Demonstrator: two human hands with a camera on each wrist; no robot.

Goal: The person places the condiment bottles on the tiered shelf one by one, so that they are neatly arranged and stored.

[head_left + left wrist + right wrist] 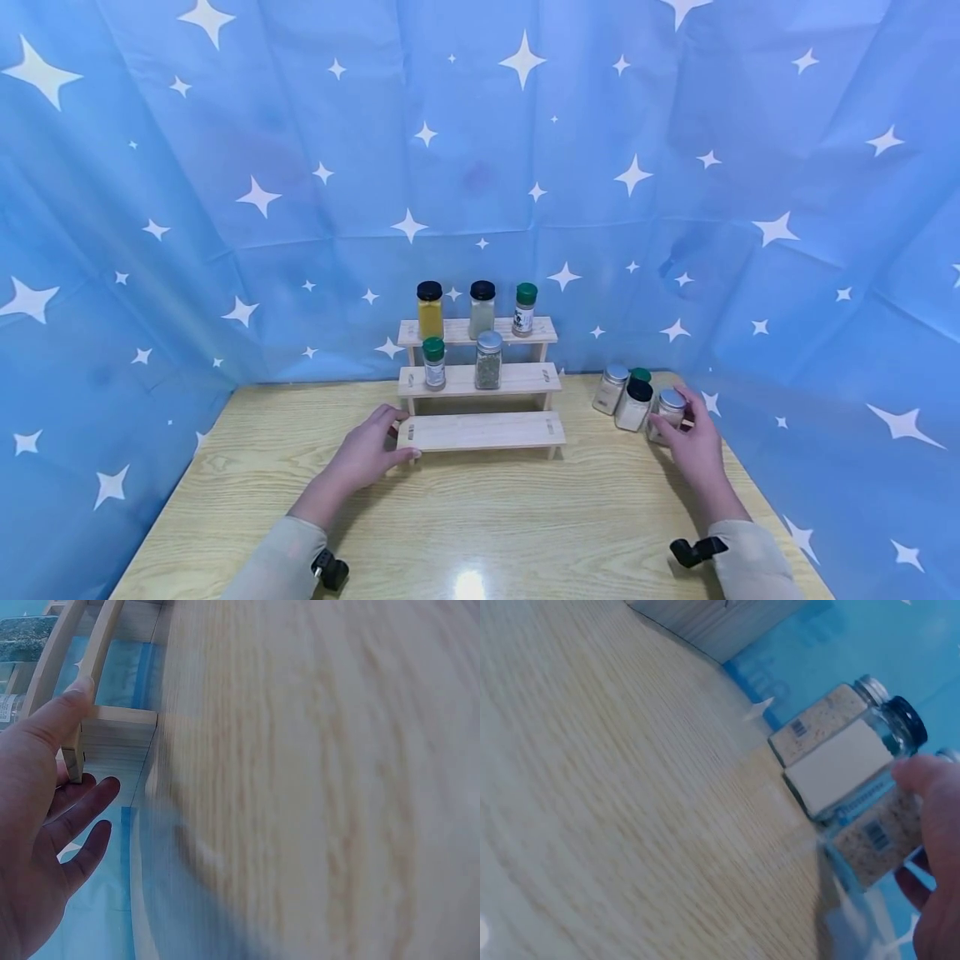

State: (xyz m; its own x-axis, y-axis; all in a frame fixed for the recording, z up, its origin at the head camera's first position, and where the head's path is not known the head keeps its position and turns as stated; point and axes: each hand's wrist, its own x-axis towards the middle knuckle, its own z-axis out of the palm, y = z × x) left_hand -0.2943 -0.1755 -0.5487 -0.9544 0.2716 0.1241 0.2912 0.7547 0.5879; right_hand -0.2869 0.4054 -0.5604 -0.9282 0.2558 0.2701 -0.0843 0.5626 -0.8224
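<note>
At the left end of a three-tier wooden spice rack, my left hand pinches the lowest shelf. The left wrist view shows the thumb on the shelf's face, the other fingers on its far side. My right hand grips a silver-lidded spice jar on the right of the table. Its label with a barcode shows in the right wrist view, thumb on one side, fingers partly hidden behind. Close beside it stand a black-lidded jar, another silver-lidded jar and a green-lidded jar, mostly hidden.
The top shelf carries a yellow jar, a black-lidded pale jar and a green-lidded jar. On the middle shelf are a small green-lidded jar and a silver-lidded herb jar. A blue starry curtain hangs behind the table.
</note>
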